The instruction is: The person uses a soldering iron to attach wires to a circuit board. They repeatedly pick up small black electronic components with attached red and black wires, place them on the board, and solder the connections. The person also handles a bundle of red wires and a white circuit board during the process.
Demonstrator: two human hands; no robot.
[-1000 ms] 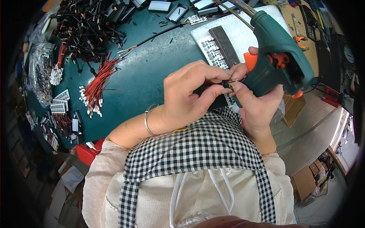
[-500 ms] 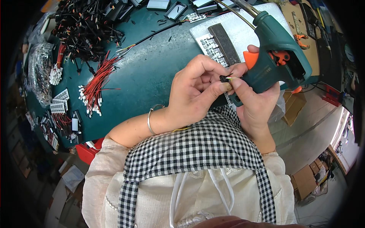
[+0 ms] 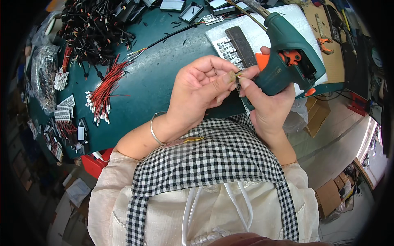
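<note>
My left hand is closed, thumb and forefinger pinching the thin wires in front of my chest. Fingertips hide most of these wires; only a bit of yellow and dark shows. Against them press the thumb and a finger of my right hand. That same hand also holds a green soldering gun with an orange trigger, its metal tip pointing up and away. Just beyond my fingers lies a panel of small white circuit boards, weighed down by a dark bar.
A white foam board lies under the panel on the green table. Bundled red wires and a heap of black cables are at left. Small black cases line the back. A cardboard box stands at right.
Both hands and the soldering gun have shifted slightly left and up. The small black piece between my fingertips no longer shows. More yellow wire shows by my left wrist.
</note>
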